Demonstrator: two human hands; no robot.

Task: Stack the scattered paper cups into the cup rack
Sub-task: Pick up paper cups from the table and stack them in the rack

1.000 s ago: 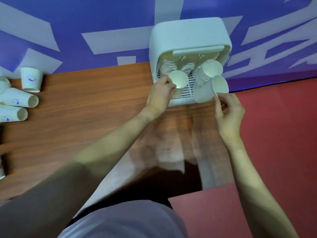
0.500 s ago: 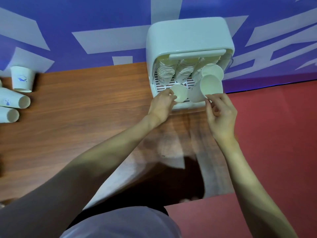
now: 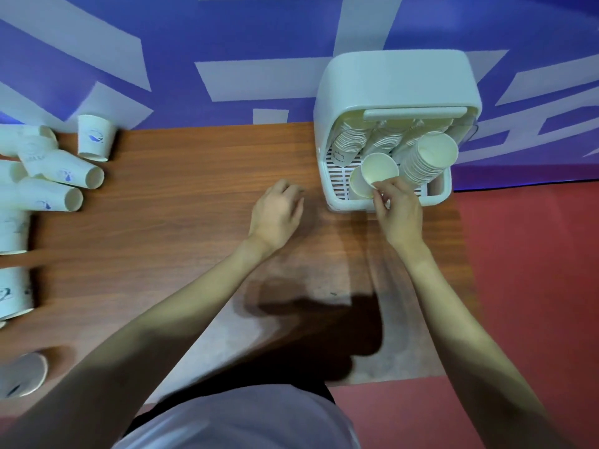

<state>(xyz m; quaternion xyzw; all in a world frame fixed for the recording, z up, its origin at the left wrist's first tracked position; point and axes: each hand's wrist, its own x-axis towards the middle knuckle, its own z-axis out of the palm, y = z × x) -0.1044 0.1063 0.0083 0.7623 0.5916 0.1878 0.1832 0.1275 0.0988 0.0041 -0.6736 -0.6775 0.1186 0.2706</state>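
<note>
The white cup rack stands at the table's back right, with stacks of paper cups inside and a tall stack leaning out on its right. My right hand pinches the rim of a paper cup at the rack's front, mouth toward me; a second cup lies just left of it on the rack's grid. My left hand hovers over the table left of the rack, fingers loosely curled, holding nothing. Scattered printed cups lie at the far left, one upside down.
The wooden table meets a blue and white wall behind. More cups lie along the left edge, one near the front left corner. Red floor lies to the right of the table. My own shadow falls on the table's front.
My left hand has let go of its cup at the rack and pulled back left over the table. My right hand has carried its cup leftward to the rack's front middle.
</note>
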